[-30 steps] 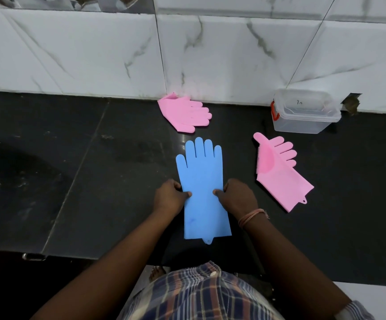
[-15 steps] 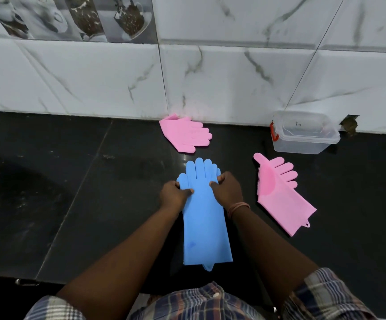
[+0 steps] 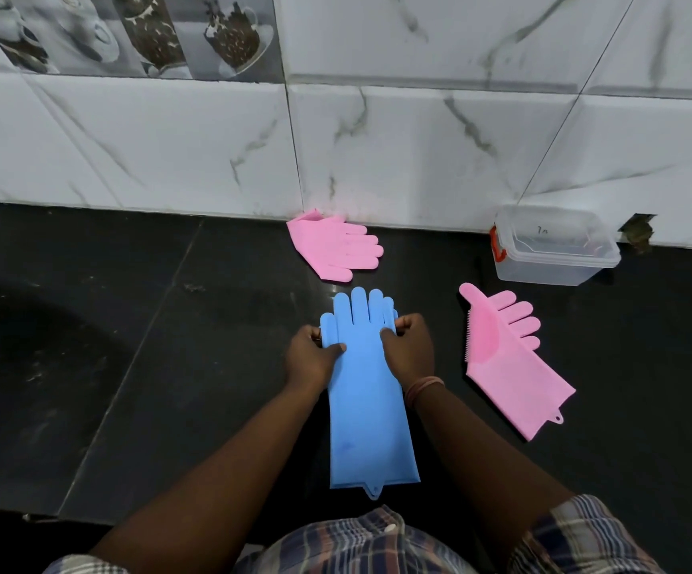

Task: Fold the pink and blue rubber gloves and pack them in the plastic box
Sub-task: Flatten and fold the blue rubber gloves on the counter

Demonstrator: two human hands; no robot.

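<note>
A blue rubber glove [image 3: 367,412] lies flat on the black counter [image 3: 128,366], fingers pointing to the wall. My left hand [image 3: 313,358] pinches its left edge near the palm and my right hand [image 3: 410,350] pinches its right edge. A second blue layer seems to lie under it. One pink glove [image 3: 514,362] lies to the right with its bristled palm up. Another pink glove [image 3: 333,246] lies against the wall, its cuff bent up. The clear plastic box [image 3: 555,252] with a lid and an orange clasp stands at the back right.
A white marble-tiled wall [image 3: 418,151] rises behind the counter. The counter's front edge runs just before my checked shirt [image 3: 360,544]. A small hole in the wall [image 3: 636,234] shows right of the box.
Both hands slid up the blue glove from its cuff half to the palm edges, gripping near the fingers. The camera tilted up a little.
</note>
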